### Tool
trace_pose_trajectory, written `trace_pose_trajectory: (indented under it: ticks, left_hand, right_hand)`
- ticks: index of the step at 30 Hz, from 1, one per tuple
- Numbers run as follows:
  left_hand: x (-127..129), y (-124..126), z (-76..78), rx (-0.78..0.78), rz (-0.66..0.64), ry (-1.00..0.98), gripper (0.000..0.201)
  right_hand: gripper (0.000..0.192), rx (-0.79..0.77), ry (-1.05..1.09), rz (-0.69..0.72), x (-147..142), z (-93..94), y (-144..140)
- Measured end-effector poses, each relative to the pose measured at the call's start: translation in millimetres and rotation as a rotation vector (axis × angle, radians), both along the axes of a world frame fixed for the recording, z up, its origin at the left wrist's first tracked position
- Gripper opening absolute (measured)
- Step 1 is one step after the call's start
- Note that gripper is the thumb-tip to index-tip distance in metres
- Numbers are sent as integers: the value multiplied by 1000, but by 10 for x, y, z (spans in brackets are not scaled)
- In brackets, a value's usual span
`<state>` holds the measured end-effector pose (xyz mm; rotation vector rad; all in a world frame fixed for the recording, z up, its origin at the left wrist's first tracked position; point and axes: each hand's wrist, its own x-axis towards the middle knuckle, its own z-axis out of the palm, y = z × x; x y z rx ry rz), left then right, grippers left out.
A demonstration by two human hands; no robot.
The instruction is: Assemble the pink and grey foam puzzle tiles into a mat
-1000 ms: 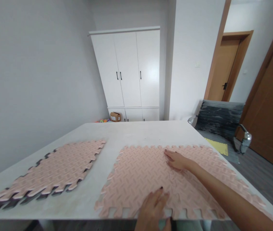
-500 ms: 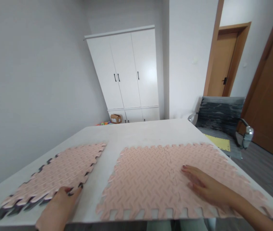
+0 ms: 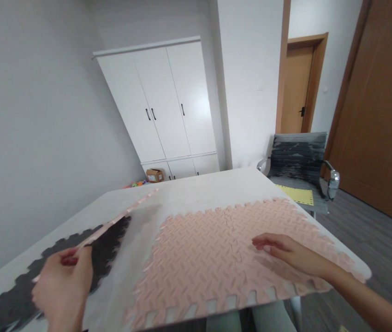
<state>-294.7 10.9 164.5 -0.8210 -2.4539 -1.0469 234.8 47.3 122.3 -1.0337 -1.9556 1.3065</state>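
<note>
My left hand (image 3: pixel 62 281) is closed on the near edge of a pink foam mat tile (image 3: pixel 123 215), which is lifted and seen almost edge-on. Beneath it on the table lies a dark grey foam mat tile (image 3: pixel 108 249) with jigsaw edges, partly hidden by the hand and the raised tile. Two more pink foam tiles (image 3: pixel 189 258) lie flat side by side, their toothed edges meeting at a seam. Just above the right one hovers my right hand (image 3: pixel 279 249), fingers loosely stretched and holding nothing.
The white table (image 3: pixel 213 186) carries all the tiles. Past its right side stands a grey chair (image 3: pixel 296 157) with a yellow sheet (image 3: pixel 296 194) on the seat. A white cabinet (image 3: pixel 161 101) and a small cardboard box (image 3: pixel 155 175) are beyond the far edge.
My left hand has raised the left pink tile off the stack and tipped it up, uncovering the dark grey tile. My right hand has lifted slightly from the right-hand tile. The view has turned right.
</note>
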Motion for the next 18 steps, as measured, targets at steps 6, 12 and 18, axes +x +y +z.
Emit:
trace_pose_trajectory:
  ticks: [6,12,18]
  left_hand:
    - [1146,504,452,454,-685,-48,25]
    - [2110,1188,66,275,-1247,18,16]
    - [2458,1934,-293,2,-1404,117,17]
  right_hand:
    - [56,-318,373,52,-58,116,474]
    - [62,-349,512,-250,261,92,1179]
    - [33,-54,51,-676,779,-151,1850]
